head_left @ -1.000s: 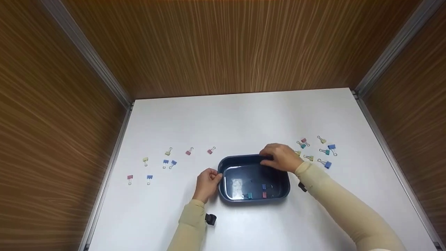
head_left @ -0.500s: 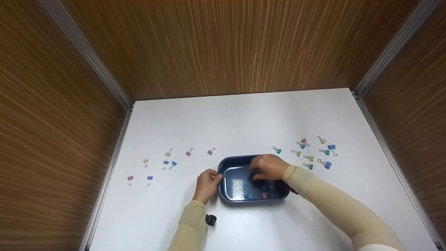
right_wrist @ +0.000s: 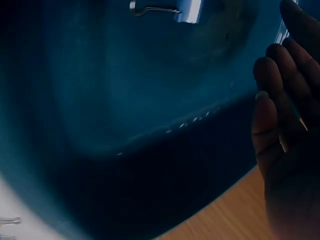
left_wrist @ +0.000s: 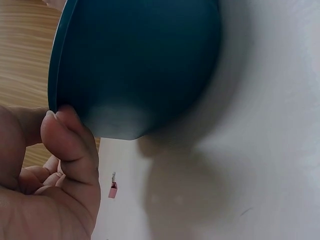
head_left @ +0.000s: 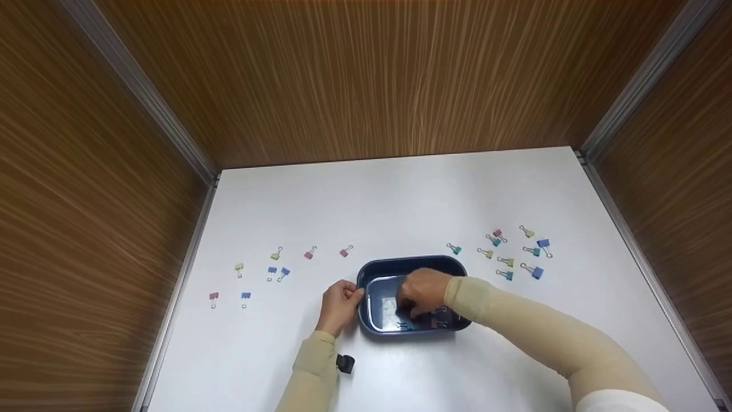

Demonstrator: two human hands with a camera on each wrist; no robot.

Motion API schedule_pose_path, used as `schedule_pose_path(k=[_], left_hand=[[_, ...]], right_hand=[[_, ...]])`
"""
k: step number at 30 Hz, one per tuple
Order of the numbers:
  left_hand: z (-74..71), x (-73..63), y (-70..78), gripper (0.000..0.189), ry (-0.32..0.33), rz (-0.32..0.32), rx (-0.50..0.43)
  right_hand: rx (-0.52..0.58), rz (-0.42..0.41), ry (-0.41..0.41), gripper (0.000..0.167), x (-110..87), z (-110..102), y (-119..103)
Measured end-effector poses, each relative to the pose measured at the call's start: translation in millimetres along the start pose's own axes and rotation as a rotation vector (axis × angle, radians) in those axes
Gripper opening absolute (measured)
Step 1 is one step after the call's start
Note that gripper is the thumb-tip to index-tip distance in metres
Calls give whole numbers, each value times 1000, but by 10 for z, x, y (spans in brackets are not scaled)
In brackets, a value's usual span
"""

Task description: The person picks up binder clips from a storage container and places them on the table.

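A dark blue plastic tray (head_left: 394,267) stands on the white table, tilted slightly up in the left wrist view. My left hand (head_left: 338,306) pinches its left rim between thumb and finger. Down inside the tray is my right hand (head_left: 424,290), its bent fingers over the floor and nothing visible between them. Near its fingertips lie a teal binder clip (head_left: 404,325) and a red binder clip (head_left: 434,324). A blue binder clip (right_wrist: 190,11) shows on the tray floor in the right wrist view; the hand covers part of this group from above.
Several coloured binder clips lie loose left of the tray, including a red clip (head_left: 214,296) and a blue clip (head_left: 246,296). More are scattered to the right, among them a teal clip (head_left: 454,249) and a blue clip (head_left: 536,272). Wooden panels (head_left: 366,80) enclose the table.
My right hand has moved from the tray's back right rim down and left into its middle, uncovering clips on the table behind. The left hand keeps its grip on the rim.
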State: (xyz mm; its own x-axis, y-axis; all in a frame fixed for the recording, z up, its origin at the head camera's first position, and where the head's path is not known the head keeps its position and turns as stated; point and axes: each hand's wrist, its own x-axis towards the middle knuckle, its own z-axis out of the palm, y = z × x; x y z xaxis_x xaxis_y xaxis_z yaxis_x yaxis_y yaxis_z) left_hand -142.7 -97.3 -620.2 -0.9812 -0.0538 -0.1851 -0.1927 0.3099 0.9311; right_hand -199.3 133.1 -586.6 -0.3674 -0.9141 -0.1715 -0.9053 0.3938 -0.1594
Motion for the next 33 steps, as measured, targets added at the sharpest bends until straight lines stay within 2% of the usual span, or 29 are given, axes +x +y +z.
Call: schedule_pose_path(k=[3,8,18,23,27,33], left_hand=[[12,-3,-2,15,2,2,6],[18,-15,3,14,23,19,43],[13,0,-7,13,56,66,83],[10,4,-13,13,58,80,101],[5,-7,-12,13,51,83,85],[-3,-4,-13,13,66,129,90]], right_hand=[[-39,-25,-42,18,86,42,-64],[-94,-43,-78,22,197,131,-171],[-64,-48,-97,16,303,175,-263],[-8,-50,-69,13,335,196,-257],[-14,-52,-17,14,354,216,-235],[-73,31,-22,28,312,189,-216]])
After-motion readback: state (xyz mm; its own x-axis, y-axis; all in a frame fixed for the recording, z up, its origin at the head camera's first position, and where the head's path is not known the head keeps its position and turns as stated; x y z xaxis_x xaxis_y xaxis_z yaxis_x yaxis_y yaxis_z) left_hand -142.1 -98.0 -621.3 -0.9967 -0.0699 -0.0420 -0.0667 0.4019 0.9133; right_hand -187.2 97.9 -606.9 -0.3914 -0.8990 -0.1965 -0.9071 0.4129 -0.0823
